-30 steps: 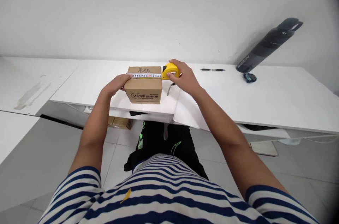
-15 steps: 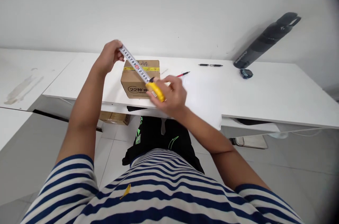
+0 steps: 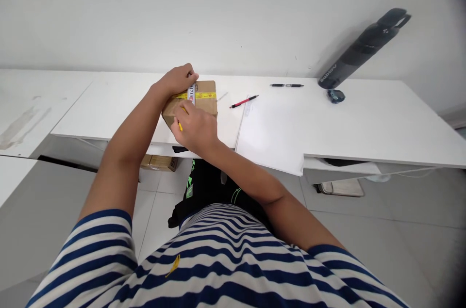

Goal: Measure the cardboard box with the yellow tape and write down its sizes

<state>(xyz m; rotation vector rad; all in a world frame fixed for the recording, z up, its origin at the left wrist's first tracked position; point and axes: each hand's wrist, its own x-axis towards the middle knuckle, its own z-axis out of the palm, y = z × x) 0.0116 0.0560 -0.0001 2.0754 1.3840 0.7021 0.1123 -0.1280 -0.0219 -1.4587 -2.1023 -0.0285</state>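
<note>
A small brown cardboard box [image 3: 206,99] with yellow tape across its top sits on the white table [image 3: 291,123] near its front edge. My left hand [image 3: 177,80] rests closed at the box's far left corner, pinching the end of a white measuring tape blade [image 3: 191,93]. The blade runs from there toward me over the box top. My right hand [image 3: 195,127] is closed over the yellow tape measure case at the box's near side. Only a sliver of yellow [image 3: 180,126] shows under the fingers.
A red pen [image 3: 243,101] lies right of the box, a black pen [image 3: 286,85] further back. A dark bottle [image 3: 362,48] leans against the wall at the right, with a small dark object [image 3: 335,95] at its foot. Another cardboard box [image 3: 160,162] sits under the table.
Both hands lifted the tape off the box's width, swung it round, and now lay it front to back over the top. My right hand came in front of the box.
</note>
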